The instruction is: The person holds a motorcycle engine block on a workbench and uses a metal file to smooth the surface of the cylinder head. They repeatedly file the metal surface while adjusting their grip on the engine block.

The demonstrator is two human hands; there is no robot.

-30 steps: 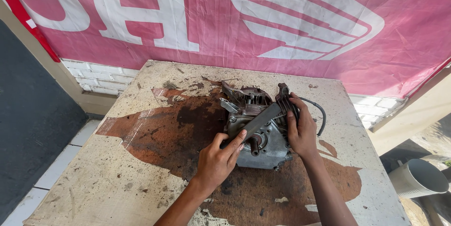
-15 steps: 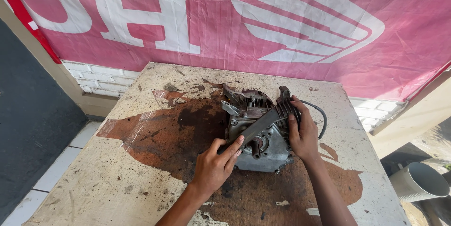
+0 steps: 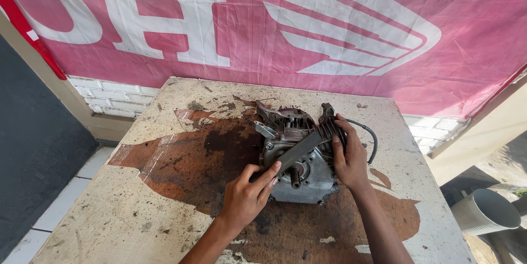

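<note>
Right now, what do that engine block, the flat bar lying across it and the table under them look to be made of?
The engine block looks like cast metal, probably aluminium: dull grey, rough, with cooling fins. The flat bar, pressed by the left hand, seems to be steel: dark, smooth, straight-edged. The table could be stone or painted board: pale, chipped, with a big rusty-brown stain. The right hand grips the fins.
</note>
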